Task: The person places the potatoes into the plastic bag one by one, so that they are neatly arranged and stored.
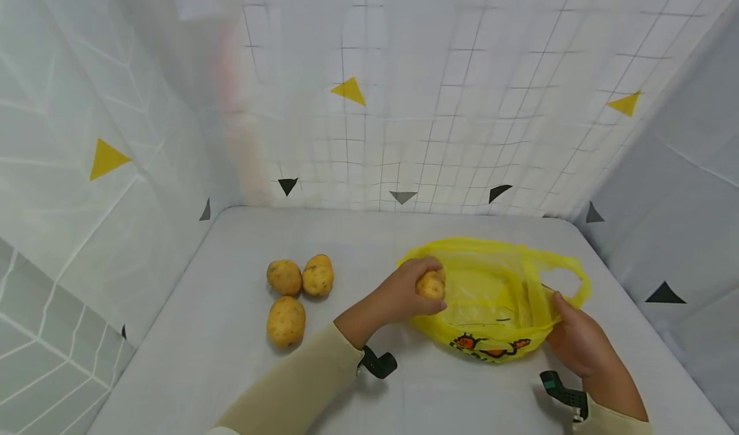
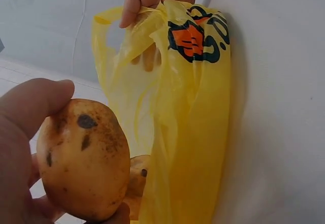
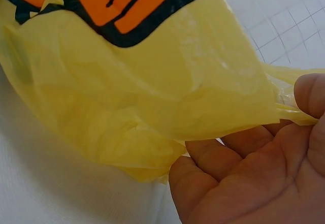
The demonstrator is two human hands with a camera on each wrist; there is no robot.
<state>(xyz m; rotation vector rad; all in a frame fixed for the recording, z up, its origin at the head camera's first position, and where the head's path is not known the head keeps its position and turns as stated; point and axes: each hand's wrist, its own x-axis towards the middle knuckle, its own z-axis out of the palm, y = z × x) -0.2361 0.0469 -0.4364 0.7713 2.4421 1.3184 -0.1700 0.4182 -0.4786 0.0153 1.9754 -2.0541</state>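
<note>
Head view, pale table [image 1: 360, 242], gridded wall [image 1: 404, 101], left fingers [image 1: 424, 265] gripping potato [image 1: 431, 287], right fingers [image 3: 213, 159] pinching yellow bag [image 1: 479, 287]

- I see a pale, whitish bench [image 1: 450, 396], its far corners rounded.
- On its left half I count three potatoes in a loose cluster.
- Farthest back, a rounded potato [image 1: 284, 277] sits just left of a knobbly potato [image 1: 318, 275]; I can't tell whether they touch.
- Nearer me, an oval potato [image 1: 285, 321] lies just in front of the rounded one.
- Over on the right half, I have a yellow plastic bag [image 1: 479, 294], spread open, orange-and-black print on its near side.
</note>
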